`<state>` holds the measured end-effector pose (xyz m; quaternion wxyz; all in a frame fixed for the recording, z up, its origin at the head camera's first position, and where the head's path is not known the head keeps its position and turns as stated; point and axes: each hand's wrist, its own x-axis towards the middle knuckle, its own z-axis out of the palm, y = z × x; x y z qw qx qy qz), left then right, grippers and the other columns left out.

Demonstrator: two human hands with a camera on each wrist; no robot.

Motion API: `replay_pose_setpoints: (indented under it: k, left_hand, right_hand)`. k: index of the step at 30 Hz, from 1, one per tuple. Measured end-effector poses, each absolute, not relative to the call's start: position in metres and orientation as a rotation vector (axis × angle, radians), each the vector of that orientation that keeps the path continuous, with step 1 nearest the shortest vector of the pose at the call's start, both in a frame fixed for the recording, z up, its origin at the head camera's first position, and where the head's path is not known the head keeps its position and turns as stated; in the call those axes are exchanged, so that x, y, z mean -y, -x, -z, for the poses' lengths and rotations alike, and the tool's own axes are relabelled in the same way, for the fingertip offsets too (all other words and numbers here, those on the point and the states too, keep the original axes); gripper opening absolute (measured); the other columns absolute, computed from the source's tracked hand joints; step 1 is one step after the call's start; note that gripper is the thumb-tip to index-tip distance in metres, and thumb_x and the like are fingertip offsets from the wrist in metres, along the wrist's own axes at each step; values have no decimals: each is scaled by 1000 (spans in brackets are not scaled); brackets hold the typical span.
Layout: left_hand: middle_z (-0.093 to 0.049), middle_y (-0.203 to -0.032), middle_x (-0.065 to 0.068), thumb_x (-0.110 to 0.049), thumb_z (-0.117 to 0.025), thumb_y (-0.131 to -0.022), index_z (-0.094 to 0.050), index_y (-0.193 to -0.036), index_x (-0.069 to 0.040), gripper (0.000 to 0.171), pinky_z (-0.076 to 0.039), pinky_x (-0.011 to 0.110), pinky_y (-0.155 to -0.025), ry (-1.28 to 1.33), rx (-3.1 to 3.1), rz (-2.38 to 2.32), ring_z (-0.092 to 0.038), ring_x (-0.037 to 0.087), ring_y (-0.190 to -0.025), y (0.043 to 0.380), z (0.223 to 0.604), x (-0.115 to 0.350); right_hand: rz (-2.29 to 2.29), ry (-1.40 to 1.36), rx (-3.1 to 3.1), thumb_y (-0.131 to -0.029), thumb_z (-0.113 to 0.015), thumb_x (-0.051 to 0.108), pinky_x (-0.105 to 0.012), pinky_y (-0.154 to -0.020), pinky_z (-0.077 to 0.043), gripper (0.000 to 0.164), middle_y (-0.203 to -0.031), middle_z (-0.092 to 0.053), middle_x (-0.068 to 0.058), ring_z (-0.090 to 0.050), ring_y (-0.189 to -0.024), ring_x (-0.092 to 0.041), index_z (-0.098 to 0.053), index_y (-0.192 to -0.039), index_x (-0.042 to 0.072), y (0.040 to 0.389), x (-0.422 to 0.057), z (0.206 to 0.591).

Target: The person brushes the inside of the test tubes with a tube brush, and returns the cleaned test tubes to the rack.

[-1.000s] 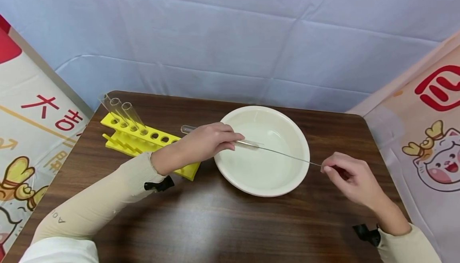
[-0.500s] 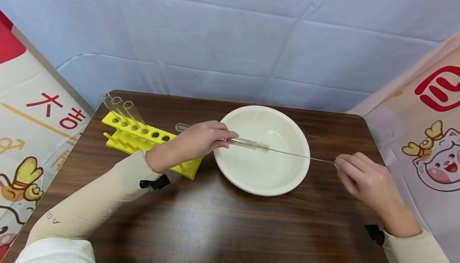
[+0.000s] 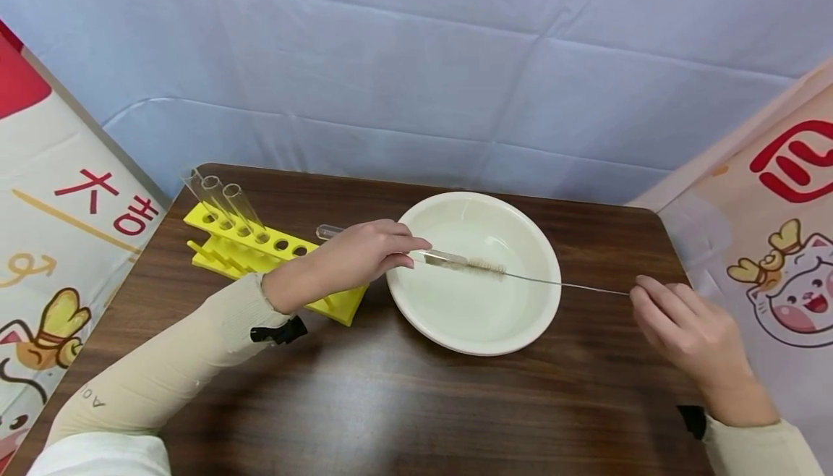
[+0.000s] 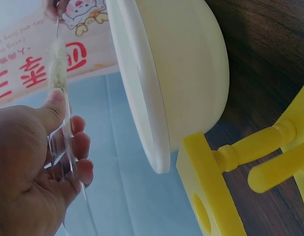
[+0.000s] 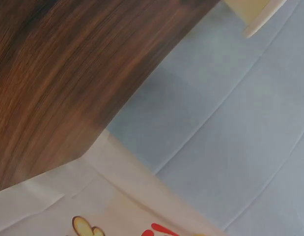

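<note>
Over the white basin point(image 3: 473, 320), my left hand point(image 3: 367, 253) grips a glass test tube point(image 3: 328, 231), its mouth pointing right and its rounded end showing behind the hand. In the left wrist view the thumb and curled fingers wrap round the tube point(image 4: 57, 150). A test tube brush point(image 3: 487, 267) lies partly inside the tube, with pale bristles out past the mouth. Right of the basin, my right hand point(image 3: 693, 335) pinches the far end of the brush's thin wire handle, drawn out straight. The right wrist view does not show the hand.
A yellow test tube rack point(image 3: 272, 243) stands left of the basin, partly behind the left forearm. Several glass test tubes point(image 3: 241, 208) lean in its left holes. All stand on a dark wooden table point(image 3: 455, 411), with a pale cloth point(image 3: 390, 64) behind.
My right hand has moved right, drawing the brush outward so more bristles show past the tube's mouth. My left hand with the tube has shifted slightly left.
</note>
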<state>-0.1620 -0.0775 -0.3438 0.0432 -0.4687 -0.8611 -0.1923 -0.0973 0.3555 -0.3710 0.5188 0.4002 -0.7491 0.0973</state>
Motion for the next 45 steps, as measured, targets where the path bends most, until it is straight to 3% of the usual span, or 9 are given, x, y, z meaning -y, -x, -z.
replay_pose_setpoints:
  k: [6,12,22,26,31,36,39,42,45]
  left_hand:
    - [-70,-109,5,-17,-68,-99,-70,-130,-10,32,-56,28,-83,1423,2660,577,-65,16,-94,163,345,79]
    - [-69,-108,4,-17,-69,-99,-70,-130,-10,32,-56,28,-82,1418,2658,542,-64,17,-94,162,345,79]
    - [-69,-106,4,-17,-69,-98,-70,-129,-9,32,-56,28,-82,1419,2644,538,-64,17,-92,161,344,79]
    - [-69,-106,4,-17,-69,-99,-70,-129,-9,31,-56,28,-83,1422,2644,529,-63,17,-92,161,345,79]
    - [-69,-106,3,-17,-69,-99,-71,-128,-9,31,-56,28,-83,1423,2633,523,-64,17,-93,162,346,80]
    - [-69,-106,3,-17,-70,-98,-71,-128,-9,31,-56,28,-83,1429,2616,521,-64,17,-93,164,348,81]
    - [-69,-108,4,-16,-70,-98,-71,-128,-9,31,-56,29,-83,1432,2609,527,-64,18,-95,165,349,81]
    - [-69,-109,4,-15,-71,-97,-72,-127,-9,31,-56,29,-84,1438,2595,541,-65,18,-96,166,349,81]
    - [-69,-108,3,-15,-73,-96,-72,-126,-10,31,-56,29,-84,1445,2571,553,-65,18,-97,166,350,81]
  right_hand:
    - [-224,-931,1797,-103,-54,11,-50,-40,-39,26,-86,-71,-20,-54,-56,-38,-66,-88,-5,97,-366,376]
    - [-284,-882,1814,-99,-51,8,-44,-53,-39,25,-84,-72,-20,-56,-58,-40,-69,-87,-4,97,-372,381]
    - [-385,-840,1948,-97,-48,12,-35,-60,-37,32,-77,-69,-17,-57,-58,-36,-68,-78,-4,92,-376,378]
    - [-470,-844,2064,-102,-46,20,-23,-68,-38,41,-73,-67,-13,-56,-63,-27,-67,-75,-2,89,-380,376]
    - [-695,-826,2241,-108,-51,35,-8,-80,-35,49,-72,-63,-7,-52,-73,-3,-69,-78,0,86,-389,377]
    - [-999,-797,2383,-100,-58,-3,-11,-66,-38,22,-74,-58,4,-48,-68,3,-67,-82,5,81,-397,379]
    - [-1376,-823,2420,-91,-48,-25,-19,-52,-31,34,-70,-50,3,-42,-60,-5,-63,-84,5,78,-399,377]
    - [-1818,-865,2395,-92,-31,-29,-28,-45,-23,41,-68,-38,-2,-31,-54,-14,-57,-85,3,78,-399,375]
    - [-2170,-925,2365,-94,-16,-25,-28,-42,-17,43,-66,-29,-4,-19,-49,-18,-47,-84,3,81,-400,373]
